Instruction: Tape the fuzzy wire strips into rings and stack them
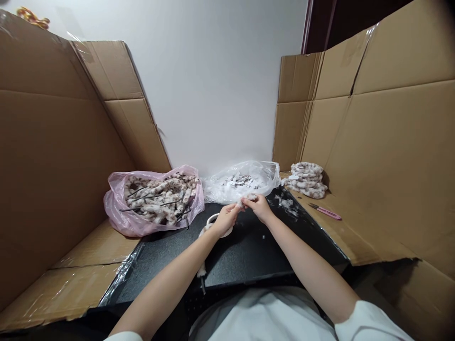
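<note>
Over the black tabletop, my left hand (226,219) and my right hand (260,208) come close together, fingers closed on a fluffy grey-white fur piece (251,196). Its exact shape is partly covered by my fingers. A white ring (212,218) shows behind and below my left hand; whether that hand touches it I cannot tell. Close to my left forearm, a furry strip with a dark cord end (203,283) reaches the table's front edge, mostly hidden by the arm.
At the left a pink plastic bag (115,203) holds many furry strips with dark cords. Beyond my hands lies a clear bag (263,171) of small metal pieces. Fluff (287,204), a furry bundle (308,180) and pink thread snips (327,211) lie right. Cardboard walls (398,156) flank the table.
</note>
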### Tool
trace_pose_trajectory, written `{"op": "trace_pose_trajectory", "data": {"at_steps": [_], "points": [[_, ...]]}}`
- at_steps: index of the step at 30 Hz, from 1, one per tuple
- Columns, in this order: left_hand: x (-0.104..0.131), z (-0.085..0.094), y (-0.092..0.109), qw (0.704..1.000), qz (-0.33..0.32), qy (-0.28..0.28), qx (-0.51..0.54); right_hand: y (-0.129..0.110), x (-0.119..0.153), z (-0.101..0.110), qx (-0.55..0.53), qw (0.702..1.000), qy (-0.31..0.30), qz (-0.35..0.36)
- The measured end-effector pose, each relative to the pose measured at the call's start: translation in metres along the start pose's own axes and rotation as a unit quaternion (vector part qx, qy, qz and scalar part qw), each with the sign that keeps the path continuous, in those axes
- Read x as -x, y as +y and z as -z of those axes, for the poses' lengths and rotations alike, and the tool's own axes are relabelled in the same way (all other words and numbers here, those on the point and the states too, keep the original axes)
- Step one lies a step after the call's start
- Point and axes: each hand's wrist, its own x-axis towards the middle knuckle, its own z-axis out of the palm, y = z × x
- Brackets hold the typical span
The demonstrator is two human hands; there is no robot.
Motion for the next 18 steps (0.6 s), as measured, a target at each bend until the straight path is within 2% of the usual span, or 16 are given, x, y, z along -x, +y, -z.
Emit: {"op": "trace_pose_trajectory", "data": {"at_steps": [4, 9, 15, 18], "points": [[0.001, 0.001, 0.002, 0.997, -0.035, 0.02, -0.062, -0.006, -0.001, 0.007, 0.08, 0.996, -0.024, 0.007], [0.0, 0.003, 0.002, 0.988, -0.057, 0.078, -0.12, -0.005, 0.0, 0.008, 0.092, 0.994, -0.059, 0.004], [0.003, 0.007, 0.003, 0.998, 0.018, 0.039, -0.034, 0.002, -0.001, 0.009, 0.073, 0.99, -0.117, -0.024], [0.004, 0.01, 0.004, 0.999, 0.039, 0.021, -0.024, 0.003, -0.001, 0.012, 0.095, 0.985, -0.143, -0.023]]}}
